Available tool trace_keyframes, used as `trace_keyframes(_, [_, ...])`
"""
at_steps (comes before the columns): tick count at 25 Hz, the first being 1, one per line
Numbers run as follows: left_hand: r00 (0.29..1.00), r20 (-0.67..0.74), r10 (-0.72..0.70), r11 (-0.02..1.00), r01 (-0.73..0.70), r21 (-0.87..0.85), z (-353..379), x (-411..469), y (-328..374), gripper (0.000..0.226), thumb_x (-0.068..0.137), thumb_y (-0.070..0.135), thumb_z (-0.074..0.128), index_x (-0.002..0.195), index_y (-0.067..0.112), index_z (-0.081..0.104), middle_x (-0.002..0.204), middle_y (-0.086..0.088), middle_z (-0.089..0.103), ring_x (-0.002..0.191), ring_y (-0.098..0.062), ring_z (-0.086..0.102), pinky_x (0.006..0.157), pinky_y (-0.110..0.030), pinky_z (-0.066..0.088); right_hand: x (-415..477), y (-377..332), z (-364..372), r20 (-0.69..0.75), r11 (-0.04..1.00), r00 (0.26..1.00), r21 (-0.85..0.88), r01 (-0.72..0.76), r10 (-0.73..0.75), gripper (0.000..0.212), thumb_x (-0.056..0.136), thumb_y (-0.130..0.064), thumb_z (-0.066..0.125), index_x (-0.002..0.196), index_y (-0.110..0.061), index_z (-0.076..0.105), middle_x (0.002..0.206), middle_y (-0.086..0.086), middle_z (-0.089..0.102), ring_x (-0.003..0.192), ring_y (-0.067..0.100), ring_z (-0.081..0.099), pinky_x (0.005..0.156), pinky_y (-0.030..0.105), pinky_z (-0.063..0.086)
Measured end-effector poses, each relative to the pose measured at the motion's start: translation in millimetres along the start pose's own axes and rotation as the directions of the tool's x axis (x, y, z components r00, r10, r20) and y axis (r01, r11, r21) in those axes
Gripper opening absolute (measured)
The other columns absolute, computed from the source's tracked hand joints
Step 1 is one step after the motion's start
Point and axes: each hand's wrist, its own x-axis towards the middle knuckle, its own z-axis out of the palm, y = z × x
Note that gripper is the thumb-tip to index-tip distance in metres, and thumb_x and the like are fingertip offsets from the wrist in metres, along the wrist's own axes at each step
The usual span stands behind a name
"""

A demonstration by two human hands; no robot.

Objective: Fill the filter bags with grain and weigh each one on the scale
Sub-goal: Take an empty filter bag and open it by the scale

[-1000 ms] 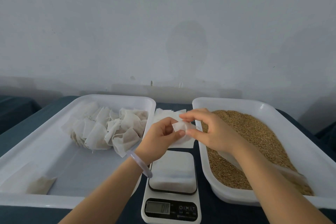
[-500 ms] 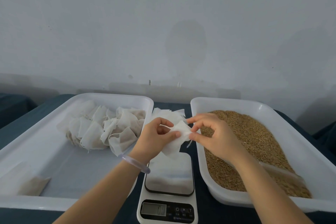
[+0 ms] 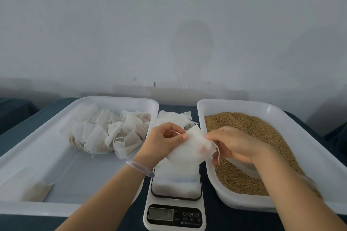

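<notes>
I find the thin white fabric filter bag [image 3: 189, 149] held above the far end of the white digital scale [image 3: 174, 212]. My left hand [image 3: 163, 141] pinches its left edge and my right hand [image 3: 234, 144] pinches its right corner, by the drawstring. The long axis runs roughly left to right. I judge the mouth faces right, towards the brown grain [image 3: 253, 129]. The right hand is nearer.

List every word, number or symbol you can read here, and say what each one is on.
"M": button on the kitchen scale.
"T": the scale button just right of "M".
Power symbol: the scale button just left of "M".
Digits on the display: too blurred to read.
Small print under the buttons: too small to read.
Filter bag: no print visible.
</notes>
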Motion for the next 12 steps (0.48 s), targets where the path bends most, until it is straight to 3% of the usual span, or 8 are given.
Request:
trace_keyframes(2, [1.0,0.021,-0.007,1.0,0.008,-0.029,0,0,1,0.016,0.079,0.009,0.073,0.067,0.019,0.068,0.07,-0.004,0.066,0.064,-0.019,0.056,0.061,-0.029,0.044,-6,1,-5,0.11,0.994,0.989,0.039,0.099,-0.103,0.032,0.086,-0.016,0.044,0.084,-0.004,0.074,0.078,0.009,0.068,0.068,0.016,0.063,0.061,0.028,0.051])
trace_keyframes(4, [0.995,0.094,-0.043,0.994,0.052,-0.094,0,-3,3,0.014,0.081,0.007,0.069,0.07,0.015,0.067,0.071,-0.005,0.067,0.062,-0.016,0.058,0.058,-0.024,0.047,-13,-2,-4,0.157,0.98,0.967,0.023,0.197,-0.198,0.033,0.08,-0.016,0.045,0.095,-0.012,0.074,0.086,0.004,0.067,0.079,0.015,0.061,0.067,0.028,0.049])
trace_keyframes(7, [0.983,0.162,-0.086,0.99,0.103,-0.098,3,-7,5,0.01,0.086,0.005,0.064,0.077,0.011,0.064,0.07,-0.003,0.065,0.056,-0.011,0.057,0.053,-0.02,0.047,-14,-3,7,-0.082,0.868,0.936,-0.408,0.283,-0.343,0.017,0.074,-0.031,0.074,0.085,-0.018,0.075,0.091,-0.003,0.058,0.083,0.025,0.056,0.074,0.04,0.049])
trace_keyframes(9, [0.98,0.184,-0.072,0.997,0.067,0.031,3,-8,7,0.009,0.091,0.011,0.059,0.087,0.009,0.066,0.078,-0.008,0.066,0.065,-0.012,0.06,0.06,-0.023,0.048,-12,-3,14,-0.249,0.78,0.85,-0.57,0.259,-0.465,0.021,0.074,-0.031,0.078,0.076,-0.011,0.072,0.088,-0.009,0.051,0.083,0.02,0.052,0.077,0.037,0.048])
trace_keyframes(12, [0.911,0.402,-0.089,0.981,0.149,-0.122,-1,-8,10,0.062,0.097,0.049,0.028,0.117,0.001,0.061,0.11,-0.022,0.064,0.099,-0.025,0.063,0.087,-0.035,0.049,-13,-7,24,-0.24,0.678,0.805,-0.691,0.25,-0.542,0.015,0.075,-0.025,0.077,0.071,-0.012,0.071,0.088,-0.014,0.046,0.092,0.004,0.045,0.081,0.011,0.034])
